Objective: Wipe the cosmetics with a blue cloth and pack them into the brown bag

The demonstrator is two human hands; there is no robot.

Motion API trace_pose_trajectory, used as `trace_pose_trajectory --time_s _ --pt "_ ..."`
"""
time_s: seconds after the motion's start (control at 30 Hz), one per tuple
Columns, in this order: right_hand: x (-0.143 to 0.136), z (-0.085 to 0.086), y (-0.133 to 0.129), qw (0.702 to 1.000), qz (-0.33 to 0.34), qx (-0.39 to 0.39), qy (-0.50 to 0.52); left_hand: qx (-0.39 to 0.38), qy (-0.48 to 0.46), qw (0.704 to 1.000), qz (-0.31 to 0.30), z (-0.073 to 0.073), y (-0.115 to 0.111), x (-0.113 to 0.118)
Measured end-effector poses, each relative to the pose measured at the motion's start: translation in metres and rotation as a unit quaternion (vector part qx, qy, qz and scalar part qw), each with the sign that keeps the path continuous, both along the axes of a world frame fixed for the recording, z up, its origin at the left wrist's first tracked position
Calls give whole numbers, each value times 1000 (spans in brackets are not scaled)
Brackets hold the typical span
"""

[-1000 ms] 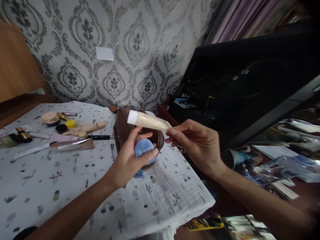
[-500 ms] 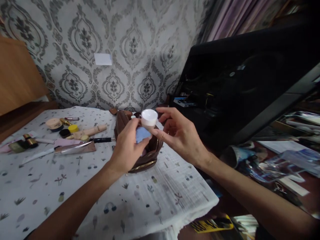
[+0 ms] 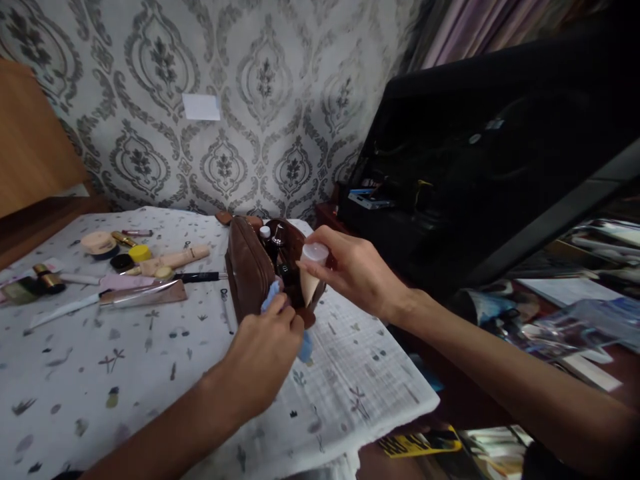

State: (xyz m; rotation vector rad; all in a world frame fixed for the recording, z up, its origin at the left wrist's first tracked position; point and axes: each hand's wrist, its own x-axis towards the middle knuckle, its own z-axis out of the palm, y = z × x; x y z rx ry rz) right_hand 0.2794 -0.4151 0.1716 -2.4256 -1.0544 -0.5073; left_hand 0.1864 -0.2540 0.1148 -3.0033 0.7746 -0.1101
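Observation:
My right hand (image 3: 345, 270) pinches a tube (image 3: 309, 285) by its white cap, with the beige body hanging down into the right side of an open brown bag (image 3: 249, 272). At the bag's near edge, my left hand (image 3: 270, 340) is closed on a light blue cloth (image 3: 305, 347), part of which sticks out above and to the right of the fingers. Inside the bag stand a white-capped bottle (image 3: 265, 233) and other dark items.
Several cosmetics lie on the patterned white cloth at left, including a yellow-lidded jar (image 3: 140, 253), a black pen (image 3: 199, 277) and a clear tube (image 3: 143, 294). A large black panel (image 3: 475, 173) leans at the right, above a cluttered shelf.
The tube has turned cap up and moved lower over the bag in my right hand. My left hand has let go of it and moved down with the blue cloth.

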Motion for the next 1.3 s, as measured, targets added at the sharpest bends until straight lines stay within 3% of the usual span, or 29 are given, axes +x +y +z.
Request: trace_pose_trajectory --time_s 0.13,0.23,0.3,0.43,0.53,0.63,0.73,0.83,1.0,1.13,1.3 --pt "7 6 4 996 37 -79 -2 34 2 999 -24 -16 -2 -4" --pt "12 9 6 995 50 -90 -13 30 11 999 -31 -10 1 -2" --pt "14 8 7 994 53 -94 -18 16 23 999 -40 3 6 2" --pt "17 -1 6 985 75 -152 12 -20 -26 999 -16 46 18 24" --pt "17 -8 4 978 86 -188 24 27 -70 996 37 74 25 54" --pt "16 -11 2 978 82 -190 25 75 -3 997 35 87 24 91" --pt "16 -11 1 980 74 -184 33 97 100 990 3 84 16 125" --pt "17 -12 -1 978 78 -192 27 95 157 983 -17 72 8 149" --pt "24 -18 -4 980 98 -175 17 -64 160 982 -76 46 14 173" --pt "24 -21 -6 983 89 -158 2 -202 214 950 -106 31 23 182" --pt "23 -19 -7 980 116 -161 -3 -242 224 936 -125 26 24 184"
